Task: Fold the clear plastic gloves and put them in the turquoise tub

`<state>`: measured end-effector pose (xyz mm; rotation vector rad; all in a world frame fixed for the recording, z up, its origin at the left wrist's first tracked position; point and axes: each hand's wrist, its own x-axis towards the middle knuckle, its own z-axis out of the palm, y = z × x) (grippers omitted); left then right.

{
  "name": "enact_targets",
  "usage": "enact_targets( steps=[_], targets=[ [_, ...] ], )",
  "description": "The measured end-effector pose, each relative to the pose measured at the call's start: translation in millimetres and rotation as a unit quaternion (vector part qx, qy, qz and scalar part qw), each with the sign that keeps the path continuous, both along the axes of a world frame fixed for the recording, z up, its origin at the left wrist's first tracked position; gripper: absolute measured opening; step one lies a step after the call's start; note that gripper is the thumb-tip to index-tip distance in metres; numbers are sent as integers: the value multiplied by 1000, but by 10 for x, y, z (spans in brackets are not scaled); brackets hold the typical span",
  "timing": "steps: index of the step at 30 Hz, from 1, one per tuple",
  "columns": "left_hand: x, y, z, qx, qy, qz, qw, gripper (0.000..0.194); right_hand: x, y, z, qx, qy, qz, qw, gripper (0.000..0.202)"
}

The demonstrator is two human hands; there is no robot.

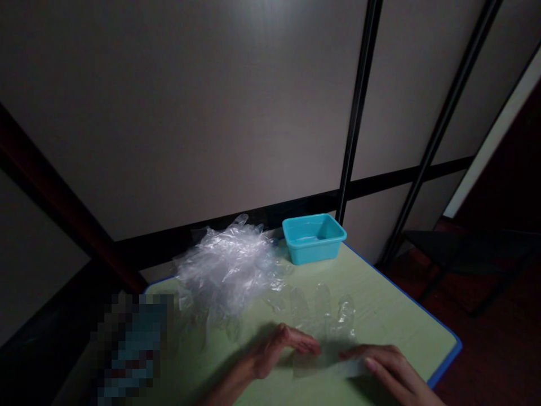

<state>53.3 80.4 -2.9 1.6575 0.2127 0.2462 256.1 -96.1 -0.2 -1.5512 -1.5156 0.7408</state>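
Observation:
A clear plastic glove [325,318] lies on the green table [380,304], its fingers pointing away from me. My left hand [289,347] rests at the glove's left side, fingers stretched toward the right and holding nothing. On the other side, my right hand [389,363] has its thumb and fingers at the glove's lower right edge, pinching the thin plastic. A large heap of crumpled clear plastic gloves [232,265] sits at the table's back left.
A turquoise plastic basin [316,248] stands at the table's back edge. Pale panels with dark strips [236,113] rise behind it. A pixelated patch [135,349] covers the left side. A dark chair [460,254] is at the right.

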Motion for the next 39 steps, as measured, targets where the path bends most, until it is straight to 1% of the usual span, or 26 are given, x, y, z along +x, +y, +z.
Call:
enact_targets(
  steps=[2, 3, 7, 9, 11, 15, 18, 22, 25, 27, 30, 33, 35, 39],
  targets=[
    [-24, 20, -5, -11, 4, 7, 1000, 76, 21, 136, 20, -27, 35, -40, 998, 42],
    [-29, 28, -6, -18, 6, 13, 1000, 74, 26, 215, 43, -39, 62, -49, 996, 45],
    [40, 31, -25, -65, 26, 18, 997, 60, 57, 505, 144, -76, 193, -53, 977, 52],
    [108, 26, -47, -96, 43, 36, 994, 56, 103, 603, 160, -92, 220, -66, 969, 54],
    [169, 30, -68, -123, 60, 62, 989, 53, 167, 659, 143, -100, 212, -75, 969, 52],
    [223, 84, -75, -170, 92, 87, 977, 50, 284, 652, 57, -87, 185, -63, 977, 49],
    [234, 124, -52, -196, 116, 97, 969, 42, 305, 582, 10, -74, 195, -64, 976, 51],
    [256, 120, 2, -214, 131, 134, 959, 31, 239, 493, -7, -40, 194, -32, 980, 52],
    [273, 96, 46, -229, 139, 158, 950, 24, 170, 474, -35, -17, 180, -2, 983, 45],
    [280, 84, 63, -235, 141, 174, 946, 20, 134, 481, -63, -10, 181, 7, 983, 40],
    [284, 79, 66, -243, 144, 197, 939, 15, 102, 497, -96, -20, 150, -2, 988, 35],
    [289, 82, 53, -252, 146, 206, 934, 13, 88, 504, -109, -22, 106, 2, 994, 32],
    [295, 85, 47, -259, 148, 209, 931, 12, 83, 509, -113, -21, 106, -6, 994, 32],
    [302, 93, 56, -273, 145, 206, 928, 10, 81, 533, -131, 0, 110, -84, 990, 35]
  ],
)
